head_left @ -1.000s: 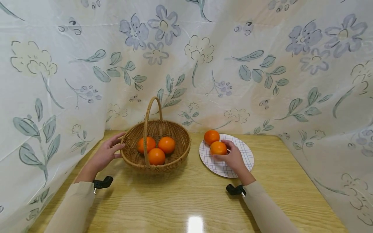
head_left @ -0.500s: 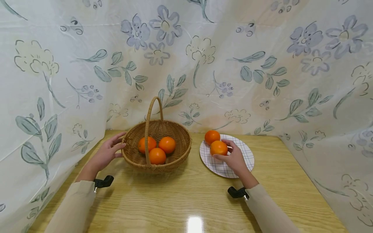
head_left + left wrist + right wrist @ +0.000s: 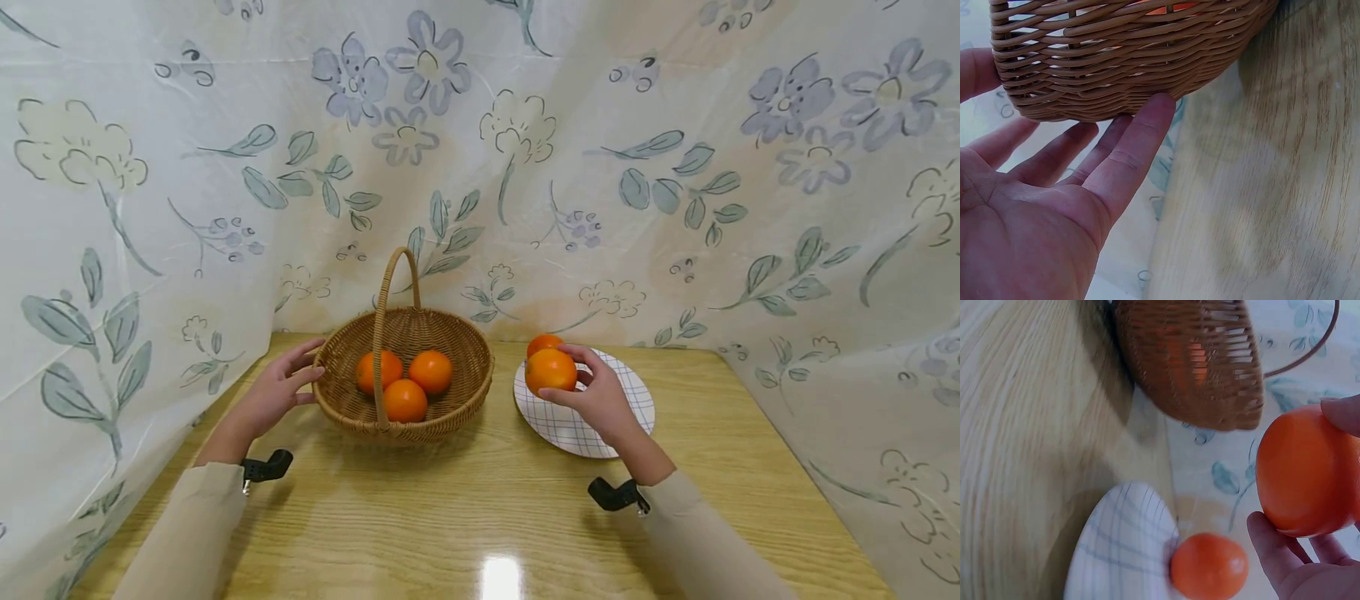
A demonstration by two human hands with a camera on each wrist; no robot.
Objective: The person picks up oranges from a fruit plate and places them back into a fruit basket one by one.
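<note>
And there's the held orange (image 3: 551,372), off to the right of the basket (image 3: 463,408), pinched in the right hand (image 3: 603,404), its smooth skin liable to slip if that grip slackens, while the left hand (image 3: 272,395), fingers spread against the basket's left side, might tip it by pushing!

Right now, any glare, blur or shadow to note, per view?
Head: bright glare patch on the table at the bottom edge; left wrist: soft shadows beside the basket; right wrist: basket and plate look blurred.
</note>
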